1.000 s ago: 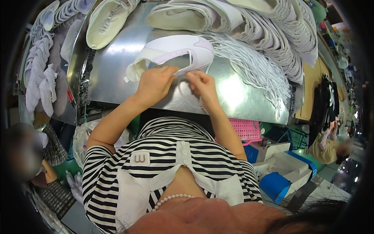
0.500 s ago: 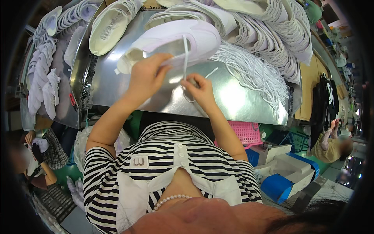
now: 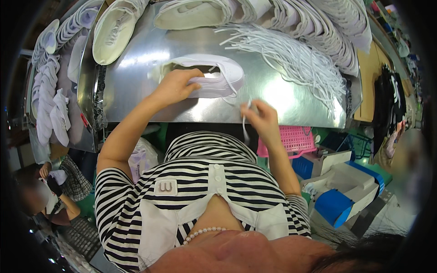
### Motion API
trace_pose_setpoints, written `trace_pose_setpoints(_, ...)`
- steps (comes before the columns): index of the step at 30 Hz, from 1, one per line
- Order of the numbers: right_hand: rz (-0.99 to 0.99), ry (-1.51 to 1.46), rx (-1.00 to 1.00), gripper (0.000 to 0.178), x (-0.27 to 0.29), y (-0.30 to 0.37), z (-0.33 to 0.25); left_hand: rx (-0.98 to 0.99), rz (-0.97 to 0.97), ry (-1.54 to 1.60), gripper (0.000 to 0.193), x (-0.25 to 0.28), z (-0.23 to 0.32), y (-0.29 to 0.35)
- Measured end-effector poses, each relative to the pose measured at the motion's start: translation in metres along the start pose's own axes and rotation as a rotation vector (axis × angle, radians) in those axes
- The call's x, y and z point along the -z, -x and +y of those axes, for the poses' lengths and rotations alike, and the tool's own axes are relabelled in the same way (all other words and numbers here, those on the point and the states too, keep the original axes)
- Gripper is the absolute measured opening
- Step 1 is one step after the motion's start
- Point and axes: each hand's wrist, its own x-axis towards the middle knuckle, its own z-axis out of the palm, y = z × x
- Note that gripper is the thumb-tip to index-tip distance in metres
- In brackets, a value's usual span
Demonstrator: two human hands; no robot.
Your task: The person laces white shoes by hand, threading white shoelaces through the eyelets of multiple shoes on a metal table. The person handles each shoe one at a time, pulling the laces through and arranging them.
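Observation:
My left hand point(image 3: 179, 86) grips the near side edge of a white shoe upper point(image 3: 207, 87), fingers inside its opening and thumb outside. The upper lies on its side low over the metal tabletop point(image 3: 132, 98), toe end to the right. A white shoelace point(image 3: 233, 89) runs from the upper's toe end toward my right hand point(image 3: 261, 114). That hand is closed on the lace in a pinch, just right of the upper, near the table's front edge. One lace end hangs below my fingers, blurred by motion.
A heap of loose white laces point(image 3: 291, 59) lies on the table's right. Stacked white uppers point(image 3: 314, 32) line the back; a laced upper point(image 3: 117, 36) sits at back left. A pink basket point(image 3: 287, 140) stands below the front edge. Another person's gloved hand point(image 3: 53, 185) shows at far left.
The upper has come down nearer the tabletop and tilted. My right hand has moved right and down, drawing the lace out from the upper.

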Motion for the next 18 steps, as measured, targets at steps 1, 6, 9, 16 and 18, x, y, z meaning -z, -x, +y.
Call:
trace_pose_setpoints(1, 0.034, -0.030, 0.077, 0.017, -0.005, -0.015, -0.001, 0.016, -0.032, 0.003, 0.027, -0.003, -0.003, 0.001)
trace_pose_setpoints(6, 0.207, -0.200, 0.270, 0.018, -0.045, -0.083, -0.009, -0.061, 0.022, -0.245, 0.027, 0.003, 0.016, 0.002)
trace_pose_setpoints(9, 0.234, -0.237, 0.318, 0.016, -0.048, -0.103, -0.008, -0.121, 0.120, -0.374, 0.029, 0.002, 0.038, 0.001)
trace_pose_setpoints(16, 0.306, -0.412, 0.384, 0.013, -0.049, -0.120, -0.011, 0.044, -0.069, -0.537, 0.028, -0.017, 0.047, -0.043)
trace_pose_setpoints(18, 0.332, -0.389, 0.365, 0.014, -0.049, -0.126, -0.012, 0.112, -0.065, -0.484, 0.027, -0.023, 0.043, -0.049)
